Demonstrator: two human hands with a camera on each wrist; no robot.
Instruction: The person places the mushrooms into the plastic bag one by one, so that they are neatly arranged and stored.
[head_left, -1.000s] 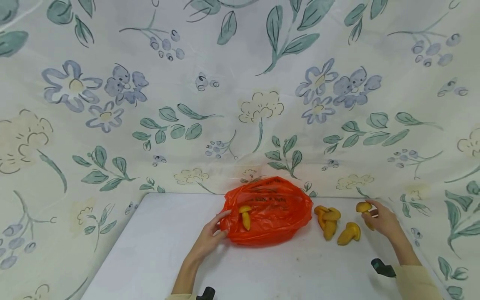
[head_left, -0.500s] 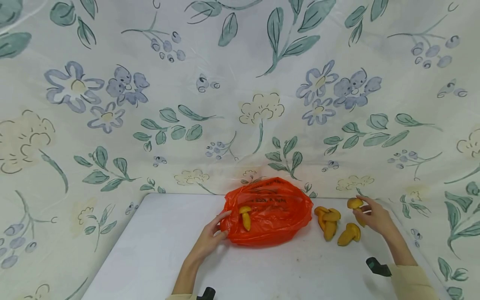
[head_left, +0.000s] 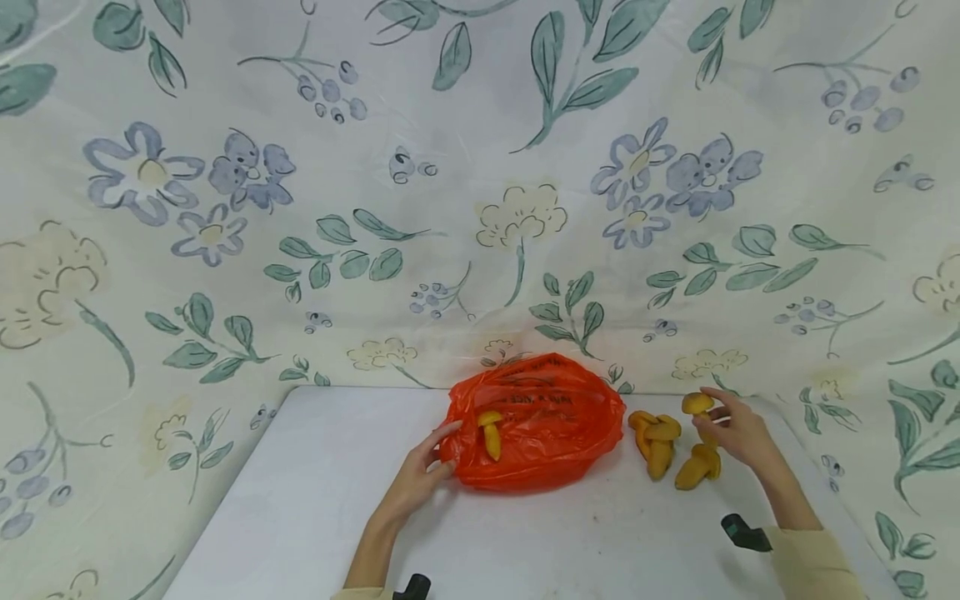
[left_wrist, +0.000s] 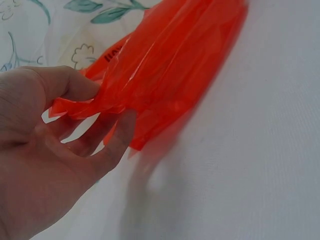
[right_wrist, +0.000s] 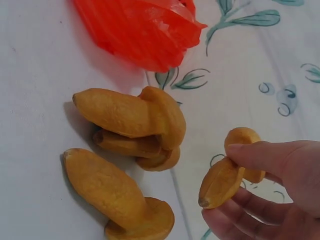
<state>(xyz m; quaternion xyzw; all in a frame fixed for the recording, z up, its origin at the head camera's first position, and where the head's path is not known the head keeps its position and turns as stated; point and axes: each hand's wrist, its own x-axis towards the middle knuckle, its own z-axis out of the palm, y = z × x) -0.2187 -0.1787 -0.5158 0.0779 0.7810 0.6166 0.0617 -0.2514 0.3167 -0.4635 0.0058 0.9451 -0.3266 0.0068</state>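
My left hand [head_left: 414,479] pinches the left edge of a red plastic bag [head_left: 555,450] between thumb and fingers, as the left wrist view also shows. One yellow mushroom [head_left: 491,435] lies at the bag's left part. Over the table's right side, my right hand [head_left: 742,431] holds another yellow mushroom [right_wrist: 221,182] by its stem, cap up in the head view. Close to that hand lies a single thick mushroom [head_left: 693,471]. Just left of it is a small pile of mushrooms [right_wrist: 120,112], some overlapping.
A white table [head_left: 300,500] carries everything. Behind it and at its sides hangs a floral cloth [head_left: 450,250]. Dark devices are strapped at both wrists, such as the right wrist camera [head_left: 745,533].
My right hand has moved left with the mushroom it holds, toward the other loose mushrooms. My left hand and the red bag have stayed in place.
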